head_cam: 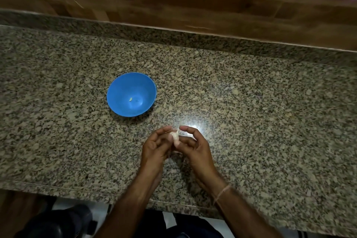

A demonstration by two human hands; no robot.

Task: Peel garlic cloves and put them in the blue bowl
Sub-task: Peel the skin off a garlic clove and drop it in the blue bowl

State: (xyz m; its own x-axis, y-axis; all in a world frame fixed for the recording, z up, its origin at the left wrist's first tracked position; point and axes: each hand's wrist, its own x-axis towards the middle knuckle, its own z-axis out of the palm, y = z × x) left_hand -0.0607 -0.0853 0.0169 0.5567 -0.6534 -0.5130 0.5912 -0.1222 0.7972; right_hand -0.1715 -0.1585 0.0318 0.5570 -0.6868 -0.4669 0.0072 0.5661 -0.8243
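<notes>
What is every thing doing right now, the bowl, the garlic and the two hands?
blue bowl: upright on the counter, one small pale piece inside.
garlic clove: held between both hands above the counter, too blurred to tell how far peeled.
left hand: fingers curled, pinches the garlic clove.
right hand: fingers curled, pinches the garlic clove.

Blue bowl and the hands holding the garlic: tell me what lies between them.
Head view: only bare granite countertop between the blue bowl and the left hand and right hand pinching the garlic.
</notes>
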